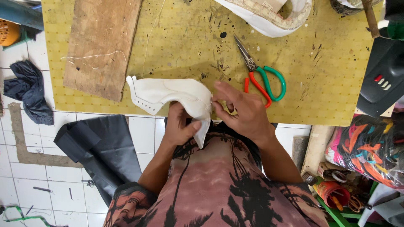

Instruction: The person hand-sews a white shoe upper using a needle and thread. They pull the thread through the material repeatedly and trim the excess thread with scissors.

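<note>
A white leather shoe upper piece (164, 93) with a row of small holes along its left edge lies at the front edge of the yellow cutting mat (181, 38). My left hand (180, 125) grips its right end from below, thumb pressed on the folded flap. My right hand (240, 108) pinches the same end with its fingertips, right where the piece folds down. Scissors (261, 75) with one red and one green handle lie on the mat just beyond my right hand.
A worn wooden board (103, 42) lies on the mat at the left. A white shoe part (269, 17) sits at the top edge. A dark machine (385, 75) stands at the right. Black sheets (101, 147) and dark cloth (27, 90) lie on the tiled floor.
</note>
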